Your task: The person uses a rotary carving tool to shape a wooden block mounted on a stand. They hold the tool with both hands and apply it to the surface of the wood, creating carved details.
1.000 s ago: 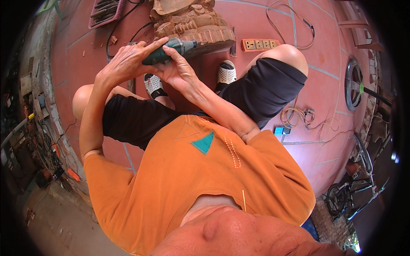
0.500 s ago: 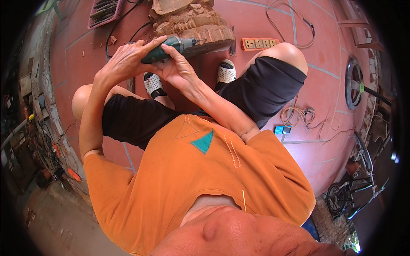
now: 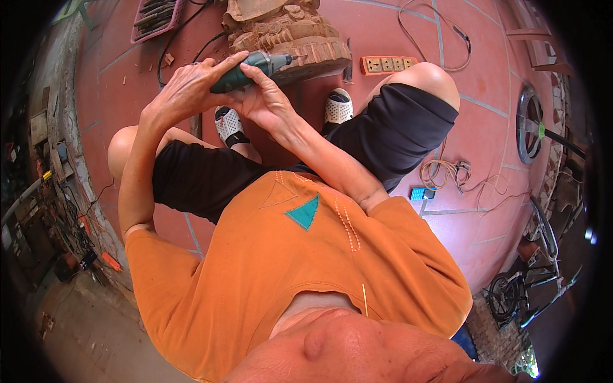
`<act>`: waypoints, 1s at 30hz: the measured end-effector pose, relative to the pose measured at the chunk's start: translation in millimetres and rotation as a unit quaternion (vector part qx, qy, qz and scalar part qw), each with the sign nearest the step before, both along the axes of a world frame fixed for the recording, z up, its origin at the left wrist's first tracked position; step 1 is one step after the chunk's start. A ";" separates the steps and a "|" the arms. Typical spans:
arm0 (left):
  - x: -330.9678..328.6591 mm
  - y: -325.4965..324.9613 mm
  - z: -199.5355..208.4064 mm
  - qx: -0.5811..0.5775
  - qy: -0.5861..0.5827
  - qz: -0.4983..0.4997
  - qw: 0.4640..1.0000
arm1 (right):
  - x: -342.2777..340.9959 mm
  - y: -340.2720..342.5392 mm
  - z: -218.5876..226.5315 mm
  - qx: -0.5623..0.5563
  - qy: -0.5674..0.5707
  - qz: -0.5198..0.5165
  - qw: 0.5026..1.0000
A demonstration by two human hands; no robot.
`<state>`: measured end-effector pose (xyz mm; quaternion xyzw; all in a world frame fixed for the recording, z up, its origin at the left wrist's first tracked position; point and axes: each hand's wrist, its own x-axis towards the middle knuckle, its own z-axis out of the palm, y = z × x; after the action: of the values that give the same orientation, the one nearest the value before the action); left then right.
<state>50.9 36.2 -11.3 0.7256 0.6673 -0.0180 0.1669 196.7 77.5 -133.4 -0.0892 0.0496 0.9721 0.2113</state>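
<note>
A dark green rotary tool (image 3: 231, 81) with a grey collar lies aslant between my two hands, its thin bit pointing right at the lower edge of a carved wooden figure (image 3: 313, 56). Whether the bit touches the wood I cannot tell. My left hand (image 3: 191, 86) is closed around the tool's rear half, with its index finger stretched along the top. From the right, my right hand (image 3: 265, 105) grips the body from below, thumb near the collar. The figure's brown, ridged base stands on the floor just beyond my feet, and its top runs out of view.
An orange power strip (image 3: 388, 65) lies right of the carving, beside an upright dark tool (image 3: 348, 70). A pink basket (image 3: 156, 22) of flat dark pieces sits at the far left. Cables (image 3: 440, 172) and a small blue device (image 3: 421, 194) lie on the red tiles (image 3: 472, 127).
The rotary tool's front end has tipped slightly away from me, and its bit shows more clearly against the carving. Both hands keep their hold.
</note>
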 end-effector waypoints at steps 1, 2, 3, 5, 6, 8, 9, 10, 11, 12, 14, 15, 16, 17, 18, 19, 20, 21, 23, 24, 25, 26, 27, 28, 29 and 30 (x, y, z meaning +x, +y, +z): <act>-0.4 -0.3 -0.3 0.001 0.001 -0.002 1.000 | -0.1 0.0 0.0 0.001 -0.001 0.001 1.000; -1.0 -0.6 -1.0 0.003 0.002 -0.003 1.000 | -0.1 0.1 -0.1 0.003 -0.002 0.001 1.000; -1.4 -0.8 -1.3 0.004 0.003 -0.005 1.000 | -0.2 0.3 -0.2 0.004 -0.003 0.002 1.000; -1.1 0.1 0.1 -0.003 0.007 -0.002 1.000 | -0.6 1.4 -0.9 0.002 -0.001 0.005 1.000; -0.9 0.5 0.6 -0.007 0.010 -0.001 1.000 | -0.9 2.1 -1.3 0.001 0.000 0.007 1.000; -1.4 0.7 0.0 -0.004 0.011 -0.003 1.000 | -1.2 3.3 -1.9 0.003 -0.003 0.009 1.000; -2.0 0.8 -0.6 -0.003 0.012 -0.004 1.000 | -1.3 3.9 -2.2 0.003 -0.004 0.010 1.000; -2.8 0.6 -1.6 0.000 0.012 -0.006 1.000 | -1.7 4.4 -2.5 0.004 -0.005 0.011 1.000; -4.0 0.2 -3.2 0.004 0.012 -0.007 1.000 | -2.1 4.8 -3.1 0.005 -0.006 0.012 1.000; -4.6 0.2 -4.0 0.007 0.013 -0.009 1.000 | -2.5 5.2 -3.7 0.006 -0.007 0.014 1.000; -4.5 1.3 -4.1 0.005 0.016 -0.006 1.000 | -3.9 6.2 -5.9 0.009 -0.011 0.012 1.000; -4.3 1.8 -4.0 0.005 0.018 -0.005 1.000 | -4.4 6.8 -7.0 0.011 -0.013 0.011 1.000; -4.2 2.2 -3.7 0.003 0.017 -0.003 1.000 | -4.8 7.4 -7.7 0.013 -0.011 0.013 1.000; -4.2 2.6 -3.3 0.001 0.016 -0.002 1.000 | -5.1 7.9 -8.4 0.016 -0.010 0.015 1.000; -4.0 3.0 -3.0 -0.001 0.015 0.000 1.000 | -5.4 8.4 -9.0 0.018 -0.009 0.017 1.000; -3.9 3.1 -2.9 -0.002 0.016 0.002 1.000 | -5.5 8.8 -8.9 0.019 -0.008 0.016 1.000; -3.7 3.3 -2.8 -0.004 0.018 0.004 1.000 | -5.5 9.1 -8.7 0.020 -0.007 0.015 1.000; -3.4 3.4 -2.7 -0.006 0.019 0.005 1.000 | -5.6 9.4 -8.6 0.021 -0.005 0.014 1.000; -2.8 4.1 -2.0 -0.006 0.022 0.005 1.000 | -7.1 9.5 -7.1 0.021 -0.018 0.005 1.000; -2.7 4.3 -1.7 -0.006 0.024 0.005 1.000 | -7.6 9.6 -6.5 0.020 -0.024 0.001 1.000; -2.8 4.4 -1.6 -0.004 0.022 0.004 1.000 | -7.8 10.0 -6.7 0.023 -0.024 0.001 0.999; -2.9 4.5 -1.8 -0.002 0.019 0.003 1.000 | -8.0 10.6 -6.9 0.025 -0.024 0.000 0.999; -3.1 4.6 -2.1 0.000 0.017 0.002 1.000 | -8.1 11.0 -7.1 0.028 -0.024 0.000 0.999; -4.0 4.7 -3.0 0.002 0.018 0.001 1.000 | -8.1 11.3 -6.5 0.030 -0.023 -0.001 0.999; -5.2 4.6 -4.2 0.004 0.018 -0.001 1.000 | -8.3 11.7 -5.9 0.032 -0.022 -0.002 0.999; -5.8 4.5 -4.8 0.006 0.019 -0.003 1.000 | -8.4 12.0 -5.3 0.034 -0.021 -0.003 0.999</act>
<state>45.1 40.7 -16.1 0.7280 0.6685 -0.0281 0.1495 188.3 89.5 -138.7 -0.1024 0.0124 0.9704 0.2183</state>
